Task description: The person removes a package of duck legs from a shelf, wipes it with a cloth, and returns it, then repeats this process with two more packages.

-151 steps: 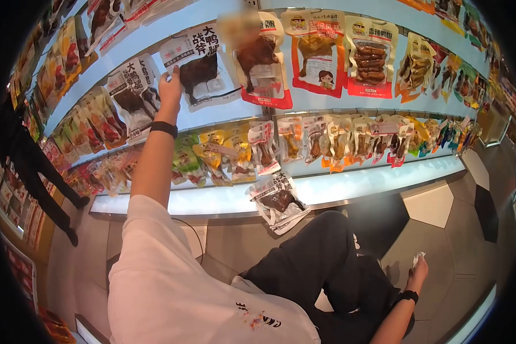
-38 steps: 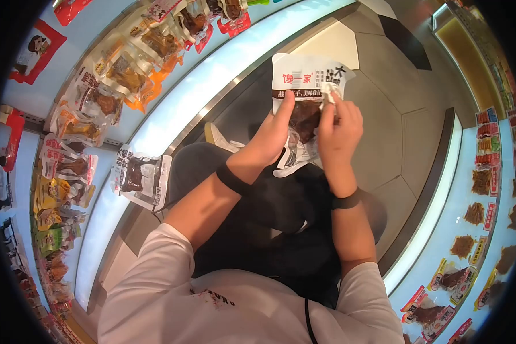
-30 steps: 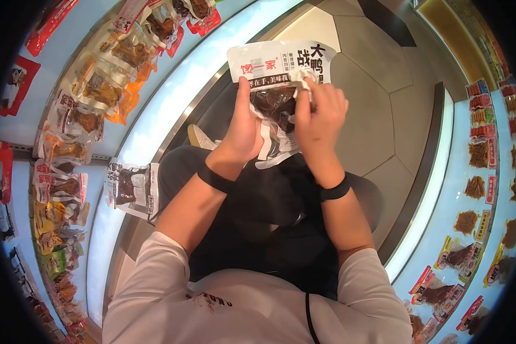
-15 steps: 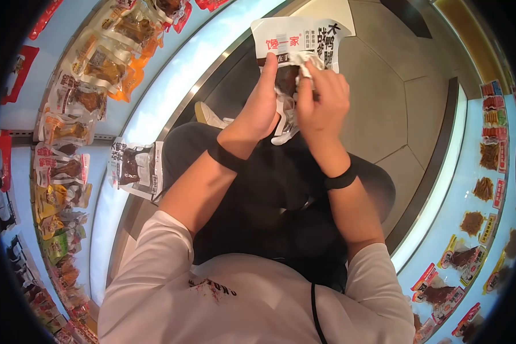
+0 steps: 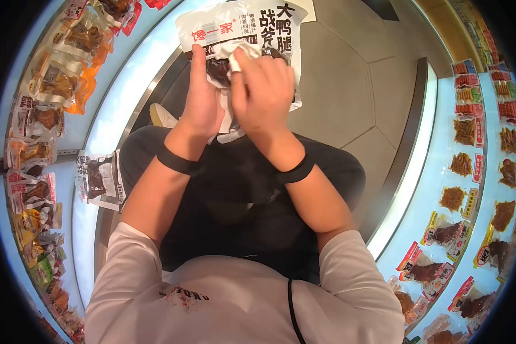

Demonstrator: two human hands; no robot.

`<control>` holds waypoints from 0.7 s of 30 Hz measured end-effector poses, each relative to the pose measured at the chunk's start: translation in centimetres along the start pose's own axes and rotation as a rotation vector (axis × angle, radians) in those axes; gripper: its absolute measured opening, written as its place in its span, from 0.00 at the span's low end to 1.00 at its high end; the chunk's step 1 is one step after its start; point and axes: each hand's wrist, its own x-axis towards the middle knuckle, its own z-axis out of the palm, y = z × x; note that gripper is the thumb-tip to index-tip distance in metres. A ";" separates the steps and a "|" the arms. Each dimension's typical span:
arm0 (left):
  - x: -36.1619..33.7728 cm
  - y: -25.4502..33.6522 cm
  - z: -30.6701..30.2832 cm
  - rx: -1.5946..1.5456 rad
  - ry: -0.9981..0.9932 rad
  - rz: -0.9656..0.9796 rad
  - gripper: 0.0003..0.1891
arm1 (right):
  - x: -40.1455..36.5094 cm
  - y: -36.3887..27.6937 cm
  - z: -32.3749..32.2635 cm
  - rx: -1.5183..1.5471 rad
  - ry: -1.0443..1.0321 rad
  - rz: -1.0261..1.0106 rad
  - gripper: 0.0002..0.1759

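Observation:
A large white-and-black snack packet with dark meat showing through its window is tilted up above my knees. My left hand grips its left edge, thumb lying along the front. In my right hand is a crumpled white tissue, pressed against the middle of the packet's front. The palms and lower fingers hide part of the packet. Beside my left knee, a similar packet leans at the edge of the lit shelf.
Lit shelves curve along both sides. Several bagged meat snacks line the left one, and flat packets sit on the right one. Grey floor tiles lie between them. My dark trousers show below my hands.
The view has shifted, so hands and packet appear further left and higher. The packet now looks flatter and more spread out. The tissue stays in my right hand against it.

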 end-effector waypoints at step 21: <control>1.1 2.3 -1.4 -0.053 0.198 0.203 0.36 | -2.0 1.2 1.5 0.006 -0.142 -0.036 0.18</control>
